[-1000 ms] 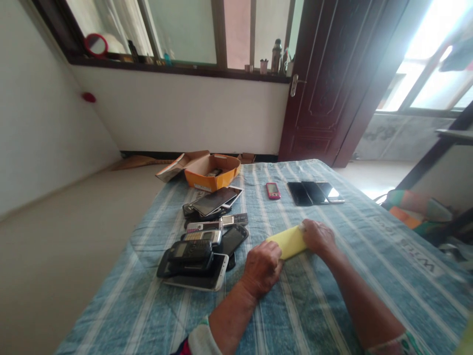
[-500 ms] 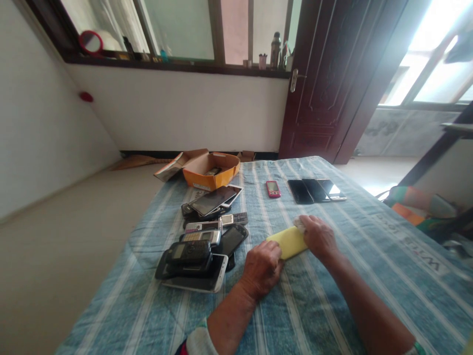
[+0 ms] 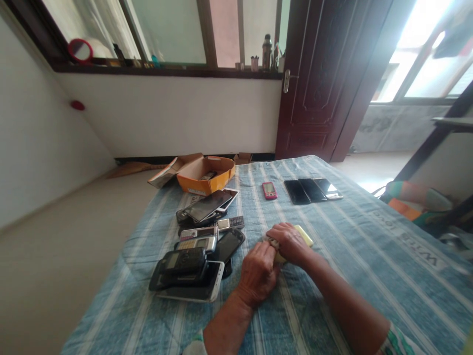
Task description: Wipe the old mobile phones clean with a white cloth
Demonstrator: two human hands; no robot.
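Observation:
My left hand [image 3: 258, 271] is closed on the near left end of a yellow phone [image 3: 304, 235], a flat slab with rounded corners. Pressed onto the phone, my right hand [image 3: 291, 241] grips a crumpled whitish cloth [image 3: 272, 241] close to the left fingers. Most of the phone is hidden under both hands; only its far right end shows. To the left lies a pile of old phones, with a black keypad phone [image 3: 185, 261] on a white smartphone [image 3: 212, 286] at its near end.
A small pink phone [image 3: 269, 191] lies beyond my hands, with several dark smartphones [image 3: 297, 192] in a row to its right. An opened orange box [image 3: 205, 185] stands at the back left. All rest on a blue striped cloth [image 3: 332, 305]. Behind is a dark red door [image 3: 318, 88].
My right hand has slid left along the yellow phone with the cloth, from its far right end to beside my left hand. The view has shifted slightly.

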